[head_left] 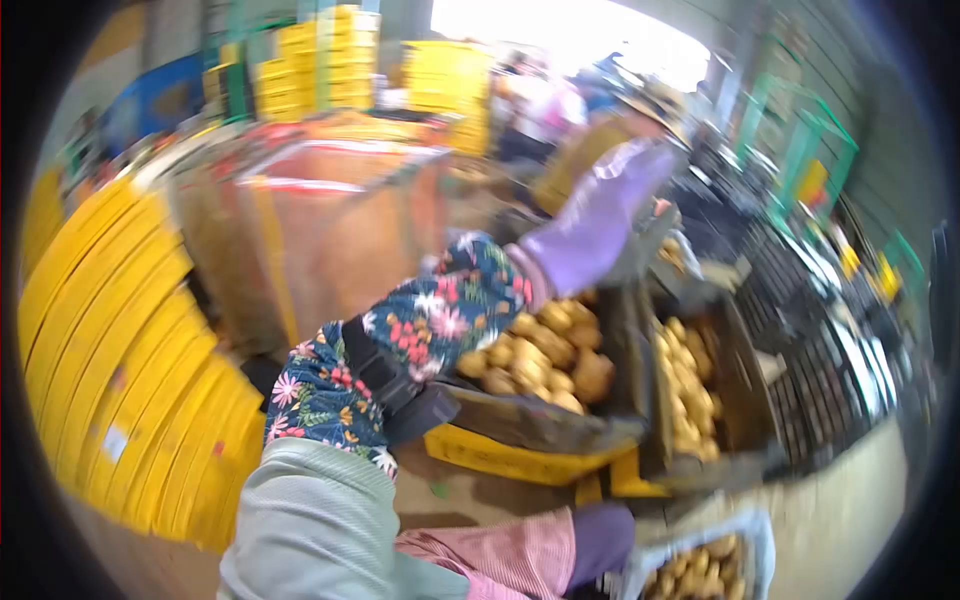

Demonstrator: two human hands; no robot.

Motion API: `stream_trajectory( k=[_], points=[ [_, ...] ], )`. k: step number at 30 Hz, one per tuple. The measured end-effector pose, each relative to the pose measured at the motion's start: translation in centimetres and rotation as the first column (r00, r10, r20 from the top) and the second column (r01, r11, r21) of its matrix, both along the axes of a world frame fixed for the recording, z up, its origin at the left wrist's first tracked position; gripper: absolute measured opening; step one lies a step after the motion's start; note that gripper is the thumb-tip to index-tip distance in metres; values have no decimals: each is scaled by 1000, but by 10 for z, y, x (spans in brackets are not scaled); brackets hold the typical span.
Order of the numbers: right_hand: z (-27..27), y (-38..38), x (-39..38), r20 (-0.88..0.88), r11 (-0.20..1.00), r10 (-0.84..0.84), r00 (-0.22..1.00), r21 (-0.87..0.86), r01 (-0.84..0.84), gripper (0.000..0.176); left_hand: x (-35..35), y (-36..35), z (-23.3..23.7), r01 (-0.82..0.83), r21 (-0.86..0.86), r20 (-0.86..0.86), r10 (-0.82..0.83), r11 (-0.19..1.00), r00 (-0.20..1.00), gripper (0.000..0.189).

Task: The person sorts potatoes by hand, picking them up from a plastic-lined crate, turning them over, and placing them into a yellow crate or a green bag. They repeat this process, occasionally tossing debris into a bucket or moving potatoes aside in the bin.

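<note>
My left arm, in a grey sleeve (310,520) and a floral sleeve cover (450,305), stretches forward past a yellow-edged crate of potatoes (545,355). A dark strap (375,365) goes round the forearm. Just beyond the floral cuff comes shiny lilac material (600,215). Motion blur hides whether this is my glove or the sleeve of the co-worker behind it. No fingers of my left hand can be made out, and nothing held shows. My right hand is out of the picture. Pink striped cloth (490,550) over a bent, purple-clad knee (600,545) shows at the bottom.
Stacked yellow crates (120,370) curve along the left, beside a large orange-brown bag (340,230). Another potato crate (690,400) and a pale-lined container (755,560) stand right. Black crates (800,350) are stacked beyond. A co-worker in a hat (655,105) bends nearby.
</note>
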State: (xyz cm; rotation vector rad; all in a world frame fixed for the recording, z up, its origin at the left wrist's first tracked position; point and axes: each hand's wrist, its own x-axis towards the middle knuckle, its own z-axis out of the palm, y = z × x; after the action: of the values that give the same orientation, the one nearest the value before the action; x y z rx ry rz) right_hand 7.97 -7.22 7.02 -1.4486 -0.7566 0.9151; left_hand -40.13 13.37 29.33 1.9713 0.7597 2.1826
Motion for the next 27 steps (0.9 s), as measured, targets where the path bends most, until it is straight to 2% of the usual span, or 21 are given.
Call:
stream_trajectory(
  k=[1, 2, 4, 5, 6, 7, 8, 9, 10, 11, 13, 14, 15, 16, 17, 19, 20, 21, 23, 24, 27],
  points=[
    [-10, -9, 15, -71, 1000, -15, 997, 16, 16, 50, 53, 18, -30, -236, 387, -343, 377, 891, 860, 42],
    [-19, -13, 31, -157, 999, -6, 988, 38, 12, 50, 108, 16, -55, -40, 224, -417, 133, 974, 899, 41],
    [-38, -14, 43, -275, 999, 37, 961, 44, -25, 50, 199, -1, -105, 326, -212, -480, -389, 921, 786, 42],
    [-71, -11, 66, -579, 995, 78, 812, 95, -28, 41, 238, -9, -133, 419, -458, -463, -612, 784, 641, 45],
    [-54, -14, 60, -510, 998, 50, 858, 46, -31, 41, 277, -18, -163, 510, -579, -360, -761, 636, 540, 53],
    [-70, -24, 53, -583, 995, 99, 806, 69, -72, 40, 292, -36, -191, 553, -676, -268, -861, 488, 432, 62],
    [-56, -27, 51, -541, 998, 49, 840, 4, -56, 42, 322, -45, -219, 566, -718, -277, -912, 406, 304, 68],
    [-69, -35, 51, -430, 993, 31, 902, 115, 20, 49, 348, -55, -240, 562, -749, -291, -936, 351, 197, 75],
    [-63, -38, 50, -499, 995, 78, 863, 95, -35, 49, 357, -70, -235, 539, -764, -365, -927, 354, 92, 83],
    [-55, -43, 40, -398, 997, 33, 917, 80, -1, 46, 369, -79, -252, 615, -723, -367, -929, 314, 43, 85],
    [-53, -44, 35, -533, 998, 60, 844, 40, -46, 42, 379, -97, -268, 579, -691, -489, -870, 432, 64, 88],
    [-60, -38, 50, -570, 999, 47, 820, 14, -48, 42, 392, -90, -267, 547, -728, -467, -883, 413, 45, 88],
    [-70, -42, 56, -182, 996, 92, 979, 14, -91, 42, 397, -91, -270, 513, -764, -437, -899, 391, 34, 90],
    [-79, -45, 59, 244, 992, 125, 962, -10, -127, 43, 401, -92, -274, 483, -796, -405, -914, 366, 26, 91],
    [-86, -44, 62, 235, 993, 118, 965, -12, -119, 43, 404, -94, -283, 479, -801, -402, -916, 359, 15, 91],
    [-83, -32, 59, -48, 998, 57, 997, 24, -56, 47, 410, -100, -300, 471, -861, -147, -980, 193, 134, 92],
    [-83, -33, 53, 333, 994, 66, 940, -105, -33, 59, 410, -107, -306, 447, -826, -283, -938, 344, 199, 91],
    [-56, -18, 33, 489, 903, 47, 871, -393, 172, 65, 406, -109, -308, 437, -830, -291, -937, 347, 192, 91],
    [-45, -18, 34, 614, 817, 263, 744, -551, 167, 55, 409, -113, -311, 392, -914, -25, -979, 104, 202, 90],
    [-51, -21, 38, 608, 815, 260, 750, -555, 167, 55, 407, -113, -310, 412, -905, -24, -980, 106, 198, 89],
    [-79, -27, 45, 759, 911, 302, 577, -408, 59, 53, 401, -109, -310, 455, -888, 32, -981, 59, 190, 88]
  ],
)
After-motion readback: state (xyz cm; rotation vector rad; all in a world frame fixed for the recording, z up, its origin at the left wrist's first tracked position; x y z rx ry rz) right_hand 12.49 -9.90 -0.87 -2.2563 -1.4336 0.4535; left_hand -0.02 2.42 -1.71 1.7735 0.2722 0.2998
